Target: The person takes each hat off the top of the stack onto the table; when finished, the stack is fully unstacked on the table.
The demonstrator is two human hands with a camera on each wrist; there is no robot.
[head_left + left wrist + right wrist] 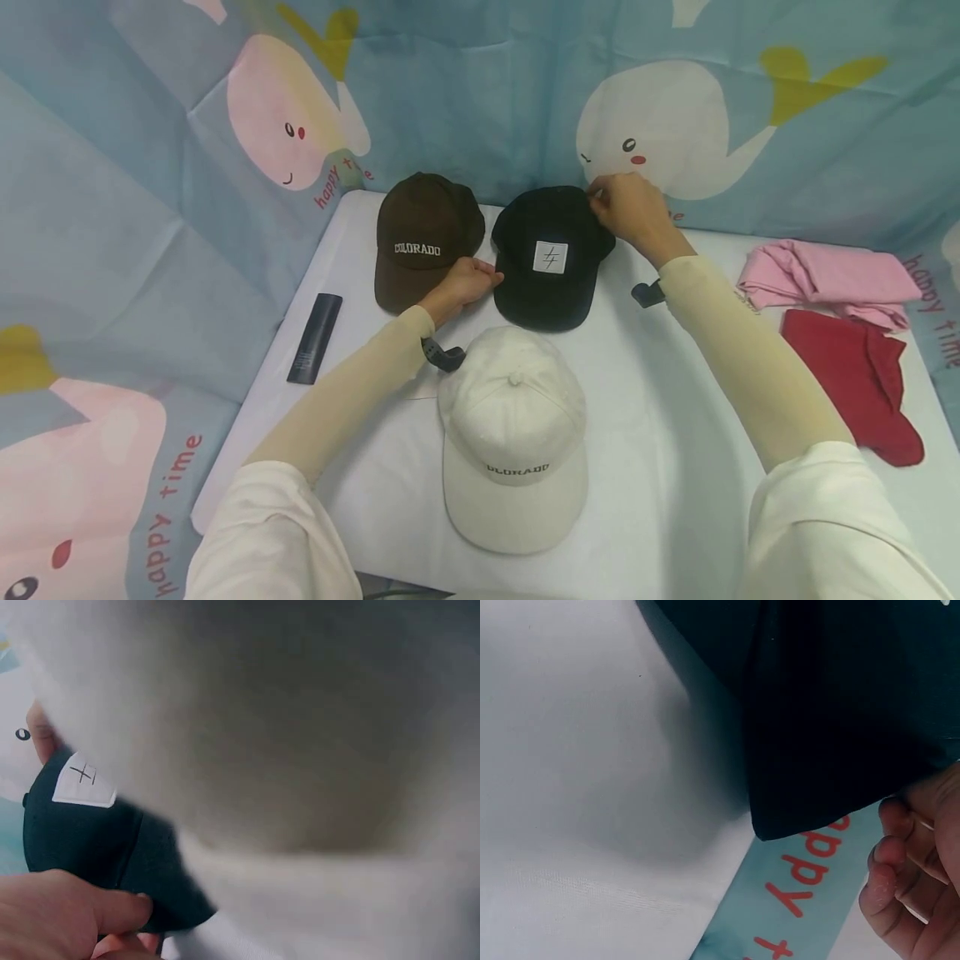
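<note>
"White cloth sleeves [262, 533] come closest to the head camera. Between them, an off-white cloth cap [513, 433] lies on the white table [626, 417]. What can you see past it?"

"From my seat far away, I see the black cloth cap [551, 287] with a square white patch [551, 257]. It is near the back of the table, just right of the dark brown cloth cap [429, 225]."

"Will it be hard to handle?"

"I don't think so. It looks light and soft, and it should not slip or break. The round top may squash if it is pinched hard. The brim [542, 312] looks stiffer, so I would hold it there, with one hand at the back edge to keep the shape."

"What are the hands doing?"

"The left hand [465, 286] pinches the left side of the brim, thumb on top. The right hand [633, 210] pinches the back edge on the right, with its fingers [889, 889] curled."

"And the arms?"

"Both reach forward, one on each side of the off-white cap. The right arm [750, 358] goes farther back and slants in toward the black cap."

"Is that cap lifted?"

"I can't tell. My pictures don't show if its whole bottom edge touches the table."
</note>
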